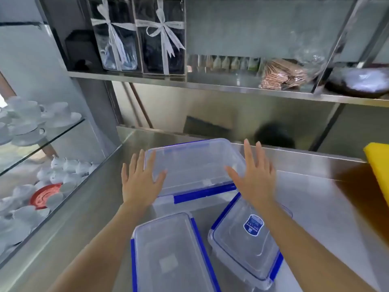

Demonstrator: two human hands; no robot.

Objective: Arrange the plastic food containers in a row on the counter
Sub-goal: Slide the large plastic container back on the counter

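Observation:
Three clear plastic food containers with blue clips stand on the steel counter [315, 207]. The largest container [193, 165] is farthest from me, lying crosswise. A long container [170, 256] is near me at the left, and a smaller one with a blue label [246, 245] is at the right, turned at an angle. My left hand [141, 182] hovers with spread fingers at the large container's left end. At its right end my right hand [254, 175] is likewise spread. Neither hand grips anything.
A yellow object [379, 169] lies at the counter's right edge. A glass case [42, 165] at the left holds white cups and small pitchers. A steel shelf [210, 85] above carries ribboned gift boxes, packets and a bag of wrapped items.

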